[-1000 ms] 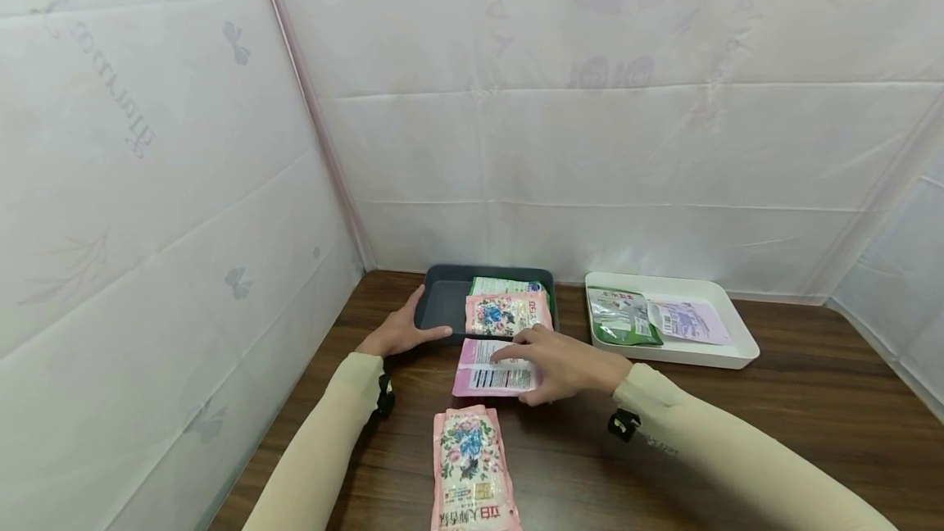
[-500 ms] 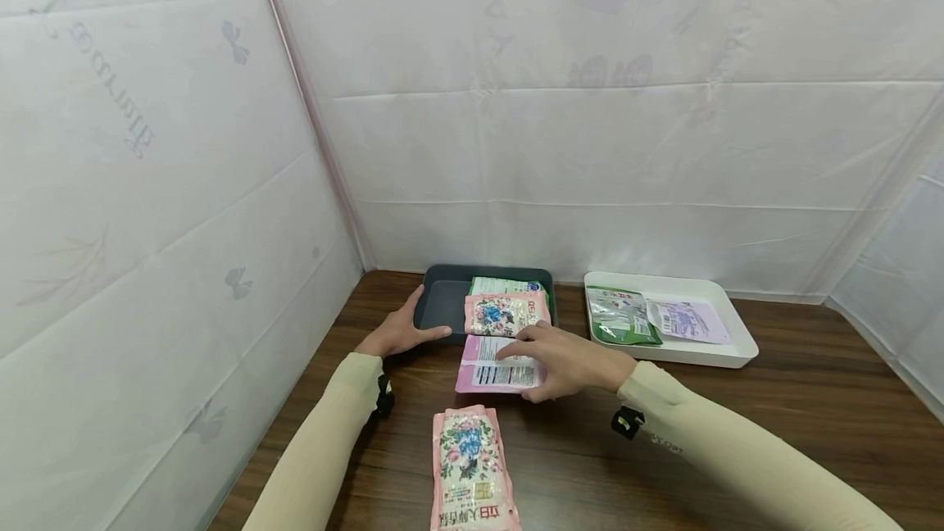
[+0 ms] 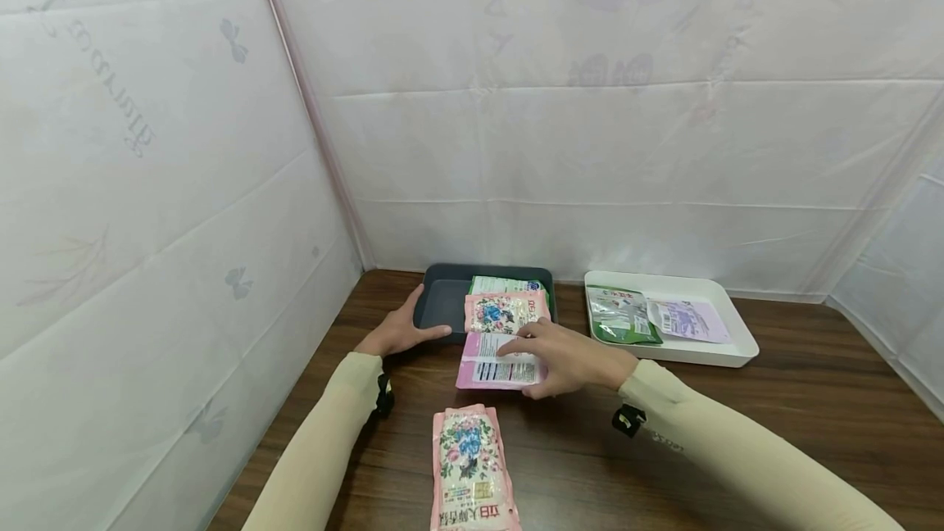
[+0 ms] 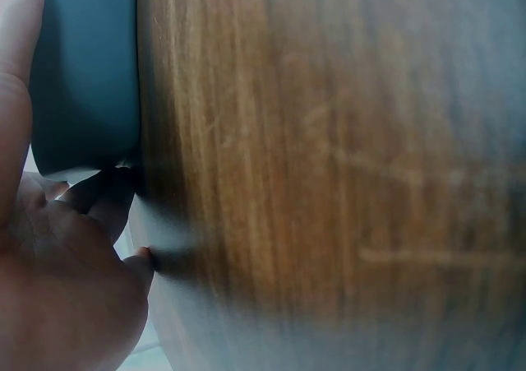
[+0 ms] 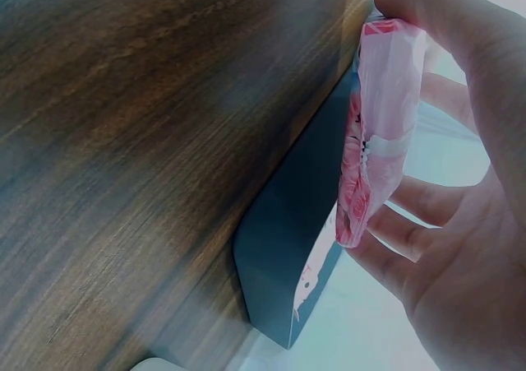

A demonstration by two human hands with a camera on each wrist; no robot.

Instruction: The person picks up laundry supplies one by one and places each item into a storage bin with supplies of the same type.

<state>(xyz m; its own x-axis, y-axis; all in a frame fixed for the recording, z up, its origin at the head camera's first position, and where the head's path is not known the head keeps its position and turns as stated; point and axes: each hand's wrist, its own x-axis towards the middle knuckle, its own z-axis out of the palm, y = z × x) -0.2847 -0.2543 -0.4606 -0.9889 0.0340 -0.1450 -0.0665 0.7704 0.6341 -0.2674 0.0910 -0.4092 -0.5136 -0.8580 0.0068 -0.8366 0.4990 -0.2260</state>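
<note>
My left hand spans the front left corner of a dark grey tray, its thumb along the front wall and fingers against the left side. In the left wrist view the thumb lies on the tray's wall. My right hand pinches a pink pouch with a white printed label, thumb at its near edge and fingers on the far side. The pouch is tilted at the tray's front, its far edge by the rim. Inside the tray, a floral pink pouch partly covers a green and white one.
More floral pink pouches lie stacked on the wooden table nearer the person. To the right, a white tray holds a green pouch and a purple one. Pale fabric walls stand behind and to the left.
My right hand has moved the pink pouch slightly away from the person, and it now overlaps the lower edge of the floral pouch in the tray. The left hand has stayed put.
</note>
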